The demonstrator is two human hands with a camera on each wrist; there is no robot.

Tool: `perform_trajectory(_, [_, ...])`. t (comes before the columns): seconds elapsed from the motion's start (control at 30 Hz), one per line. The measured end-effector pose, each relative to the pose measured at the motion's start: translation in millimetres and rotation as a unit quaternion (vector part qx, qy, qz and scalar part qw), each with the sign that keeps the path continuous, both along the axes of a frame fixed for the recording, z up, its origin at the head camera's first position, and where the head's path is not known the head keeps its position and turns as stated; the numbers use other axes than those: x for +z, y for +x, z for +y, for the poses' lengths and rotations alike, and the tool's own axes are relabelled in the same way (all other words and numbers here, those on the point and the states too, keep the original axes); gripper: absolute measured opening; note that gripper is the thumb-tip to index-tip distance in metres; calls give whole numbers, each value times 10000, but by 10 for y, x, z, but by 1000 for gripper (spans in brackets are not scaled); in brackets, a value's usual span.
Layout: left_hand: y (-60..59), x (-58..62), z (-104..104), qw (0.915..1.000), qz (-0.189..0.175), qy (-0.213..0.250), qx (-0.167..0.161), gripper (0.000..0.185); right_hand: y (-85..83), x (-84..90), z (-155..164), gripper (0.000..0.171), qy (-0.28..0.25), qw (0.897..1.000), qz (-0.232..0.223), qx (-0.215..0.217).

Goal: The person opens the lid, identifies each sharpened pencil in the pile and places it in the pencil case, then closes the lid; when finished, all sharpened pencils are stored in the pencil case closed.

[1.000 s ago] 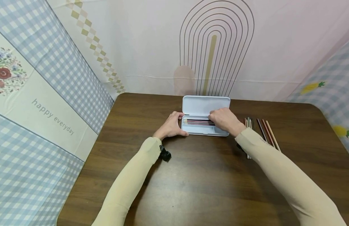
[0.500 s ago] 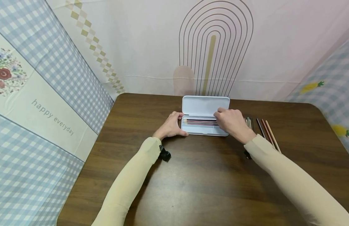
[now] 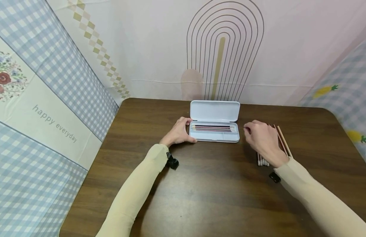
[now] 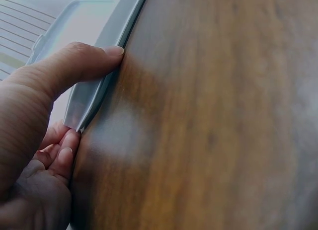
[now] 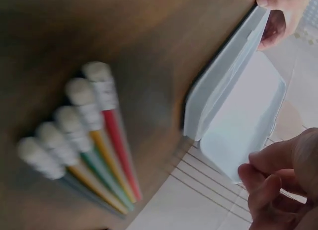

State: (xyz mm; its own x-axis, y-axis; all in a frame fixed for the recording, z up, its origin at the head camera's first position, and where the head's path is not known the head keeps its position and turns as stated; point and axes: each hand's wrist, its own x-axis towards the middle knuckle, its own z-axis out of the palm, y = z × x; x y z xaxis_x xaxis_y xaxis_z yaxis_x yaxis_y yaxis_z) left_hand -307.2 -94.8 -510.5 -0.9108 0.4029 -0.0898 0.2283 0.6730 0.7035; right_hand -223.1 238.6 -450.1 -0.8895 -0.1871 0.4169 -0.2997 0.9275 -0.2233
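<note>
A pale blue pencil case lies with its lid raised at the back. Several dark pencils lie side by side in its rear compartment. My left hand grips the case's left end, thumb on the front edge and fingers round the back corner. To the right of the case is my right hand, fingers curled, thumb and index tips close together, with nothing held. Below it several coloured pencils lie on the table, white erasers towards me. The hand hides their far ends in the head view.
Further right, a light wooden pencil and a reddish one lie slanted on the brown table. A printed cloth hangs behind the table's back edge. Checked cloth hangs on the left.
My right hand has drawn back from the case to the right, over the loose pencils. The right ends of the pencils in the case now show. My left hand stays on the case.
</note>
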Motion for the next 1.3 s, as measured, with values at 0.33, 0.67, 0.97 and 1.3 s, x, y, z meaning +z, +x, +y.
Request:
perform_trajectory(0.33, [-6, 1, 1, 10000, -19, 2, -15, 92, 239, -95, 272, 19, -59, 9930, -924, -732])
perform_trajectory(0.67, [-8, 2, 18, 10000, 0, 43, -9, 92, 351, -215, 463, 30, -207, 9827, -1465, -1112])
perform_trajectory(0.97, [4, 1, -3, 10000, 13, 54, 11, 93, 382, -250, 513, 29, -241, 9750, -1921, -1093])
perform_trajectory(1.3, [-8, -23, -4, 10000, 27, -15, -24, 94, 396, -245, 529, 29, -225, 9712, -2084, -1137])
